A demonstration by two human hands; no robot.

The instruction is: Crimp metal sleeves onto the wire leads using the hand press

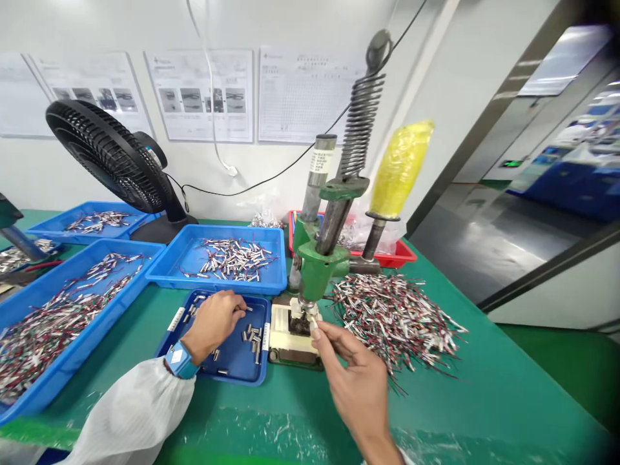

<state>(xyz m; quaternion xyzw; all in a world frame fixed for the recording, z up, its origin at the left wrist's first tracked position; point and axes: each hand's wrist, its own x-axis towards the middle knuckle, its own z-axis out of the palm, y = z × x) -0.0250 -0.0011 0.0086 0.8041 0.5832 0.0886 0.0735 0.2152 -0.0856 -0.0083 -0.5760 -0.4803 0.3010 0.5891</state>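
The left hand (216,323) has its grip pinching a metal tube (249,309) over the dark blue tray (242,376); the right hand (356,371) has its grip pinching a white piece (313,323) at the green press (317,278) on the counter (271,420).

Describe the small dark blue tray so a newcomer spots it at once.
Find the green press on the table. Immediately left of its base, beneath the left hand, lies the tray. Unlike the lighter blue bins nearby, it is darker and carries white labels.
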